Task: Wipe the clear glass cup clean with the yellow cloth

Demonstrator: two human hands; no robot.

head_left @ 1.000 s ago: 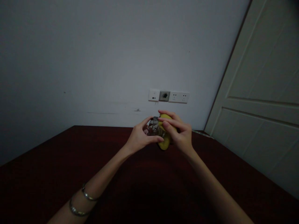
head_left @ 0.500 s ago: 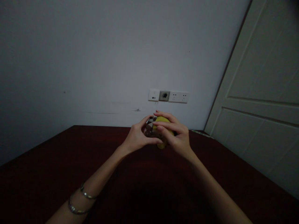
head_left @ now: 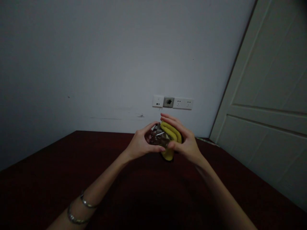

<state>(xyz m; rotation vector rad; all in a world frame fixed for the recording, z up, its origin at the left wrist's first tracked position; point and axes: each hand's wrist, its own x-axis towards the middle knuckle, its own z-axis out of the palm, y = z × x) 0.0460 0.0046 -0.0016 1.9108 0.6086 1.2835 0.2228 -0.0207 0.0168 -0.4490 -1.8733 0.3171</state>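
My left hand (head_left: 141,142) grips a clear, faceted piece of glassware (head_left: 158,135) between its thumb and fingers; I cannot make out whether it is a cup or an ashtray. My right hand (head_left: 185,137) is curled around a folded yellow cloth (head_left: 171,131) and presses it against the right side of the glass. One end of the cloth hangs down below the thumbs. Both hands are held together above the dark red table. The right fingers partly cover the cloth, and the left fingers hide the glass's far left side.
The dark red table (head_left: 72,169) reaches back to a pale wall (head_left: 107,64). A row of sockets and switch plates (head_left: 183,103) sits on the wall behind my hands. A panelled white door (head_left: 268,105) stands along the right. A thin flat item (head_left: 207,141) lies at the table's back right edge.
The right fingers have moved from the front of the cloth to its outer right side, and its folds show more now. More of the glass is visible. The view has tilted slightly upward.
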